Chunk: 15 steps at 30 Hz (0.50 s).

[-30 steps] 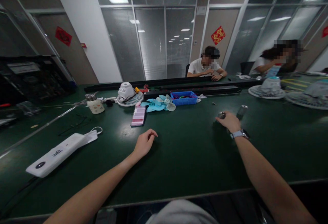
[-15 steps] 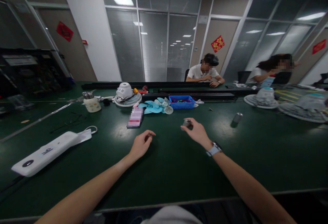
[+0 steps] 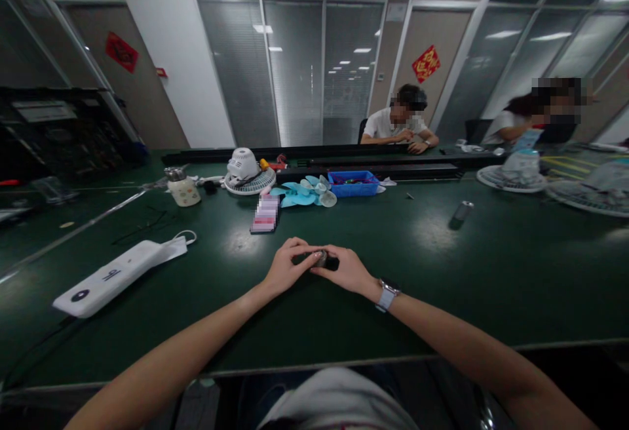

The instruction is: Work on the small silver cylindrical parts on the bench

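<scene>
A small grey metal part [image 3: 320,259] is held between my two hands over the middle of the green table. My left hand [image 3: 291,265] grips it from the left with thumb and fingers. From the right, my right hand [image 3: 348,269], with a watch on the wrist, closes its thumb and fingers on the same part. The fingers partly hide the part. To the right stands a silver metal cylinder [image 3: 463,211], touched by neither hand. Beyond my hands lie light blue fan blades [image 3: 301,192] and a phone [image 3: 266,213].
On the green table [image 3: 265,345] are a white power strip [image 3: 115,277], a patterned jar [image 3: 183,187], a white fan part [image 3: 242,171] and a blue tray [image 3: 354,189]. More fan parts [image 3: 521,171] lie at the right. Two people sit across the table.
My right hand has moved left with the metal part, and my left hand has come in to meet it. Both hands now hold the part. The view has tilted slightly down.
</scene>
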Each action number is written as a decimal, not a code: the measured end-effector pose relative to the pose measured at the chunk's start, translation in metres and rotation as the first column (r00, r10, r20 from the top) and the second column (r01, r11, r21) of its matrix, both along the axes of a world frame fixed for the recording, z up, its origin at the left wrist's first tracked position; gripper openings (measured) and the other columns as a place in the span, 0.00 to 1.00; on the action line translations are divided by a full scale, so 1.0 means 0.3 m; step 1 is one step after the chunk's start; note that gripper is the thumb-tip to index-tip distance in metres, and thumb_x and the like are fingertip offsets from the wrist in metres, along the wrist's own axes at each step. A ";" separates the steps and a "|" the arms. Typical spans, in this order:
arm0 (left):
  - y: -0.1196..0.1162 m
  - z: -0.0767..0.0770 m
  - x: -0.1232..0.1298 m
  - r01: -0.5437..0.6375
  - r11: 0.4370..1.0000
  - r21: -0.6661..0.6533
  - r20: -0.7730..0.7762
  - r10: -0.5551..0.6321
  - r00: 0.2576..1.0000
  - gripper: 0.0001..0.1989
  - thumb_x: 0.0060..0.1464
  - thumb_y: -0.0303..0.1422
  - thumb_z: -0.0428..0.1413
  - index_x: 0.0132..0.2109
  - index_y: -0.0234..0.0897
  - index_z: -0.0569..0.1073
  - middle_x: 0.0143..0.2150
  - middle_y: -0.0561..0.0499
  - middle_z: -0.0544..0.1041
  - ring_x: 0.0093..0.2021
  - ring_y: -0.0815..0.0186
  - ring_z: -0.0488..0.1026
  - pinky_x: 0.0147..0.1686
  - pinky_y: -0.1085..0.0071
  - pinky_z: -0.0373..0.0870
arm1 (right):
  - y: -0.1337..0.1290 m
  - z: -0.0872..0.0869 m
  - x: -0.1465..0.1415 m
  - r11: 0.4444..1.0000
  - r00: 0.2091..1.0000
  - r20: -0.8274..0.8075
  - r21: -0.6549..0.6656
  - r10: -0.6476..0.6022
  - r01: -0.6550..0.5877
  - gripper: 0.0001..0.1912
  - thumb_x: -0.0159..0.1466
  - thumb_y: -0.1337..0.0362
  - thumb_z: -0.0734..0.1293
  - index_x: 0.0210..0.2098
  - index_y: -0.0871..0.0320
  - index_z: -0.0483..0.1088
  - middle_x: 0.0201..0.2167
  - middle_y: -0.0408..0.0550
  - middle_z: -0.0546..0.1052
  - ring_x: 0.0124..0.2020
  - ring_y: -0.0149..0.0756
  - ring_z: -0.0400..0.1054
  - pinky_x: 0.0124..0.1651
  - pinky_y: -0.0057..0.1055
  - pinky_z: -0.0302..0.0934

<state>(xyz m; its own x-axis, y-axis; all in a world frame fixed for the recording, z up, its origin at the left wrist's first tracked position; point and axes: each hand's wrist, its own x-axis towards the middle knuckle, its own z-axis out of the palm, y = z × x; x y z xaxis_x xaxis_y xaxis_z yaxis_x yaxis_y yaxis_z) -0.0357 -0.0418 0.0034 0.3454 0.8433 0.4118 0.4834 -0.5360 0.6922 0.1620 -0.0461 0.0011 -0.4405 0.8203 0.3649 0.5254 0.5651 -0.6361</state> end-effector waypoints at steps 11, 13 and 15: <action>0.035 0.052 -0.035 -0.115 0.989 0.089 0.062 0.110 0.992 0.12 0.57 0.41 0.56 0.43 0.44 0.81 0.39 0.49 0.77 0.42 0.61 0.69 0.41 0.67 0.64 | 0.006 -0.004 0.007 1.000 1.000 0.015 -0.021 -0.010 0.010 0.23 0.58 0.50 0.71 0.47 0.55 0.72 0.42 0.47 0.78 0.42 0.40 0.72 0.45 0.36 0.65; 0.050 0.024 -0.070 -0.144 0.983 0.112 -0.038 0.149 0.988 0.11 0.56 0.41 0.57 0.42 0.46 0.81 0.36 0.49 0.76 0.41 0.61 0.67 0.42 0.66 0.63 | -0.002 0.001 0.003 1.000 1.000 0.020 -0.021 -0.001 0.002 0.23 0.58 0.50 0.71 0.48 0.54 0.72 0.43 0.47 0.78 0.43 0.40 0.72 0.46 0.36 0.65; 0.066 -0.013 -0.095 -0.158 0.984 0.084 -0.174 0.171 0.970 0.10 0.55 0.41 0.58 0.41 0.48 0.82 0.33 0.49 0.74 0.39 0.60 0.66 0.42 0.65 0.61 | -0.010 0.007 -0.002 1.000 0.999 0.031 -0.014 -0.014 0.014 0.22 0.57 0.50 0.71 0.48 0.54 0.72 0.42 0.47 0.78 0.43 0.41 0.72 0.46 0.37 0.65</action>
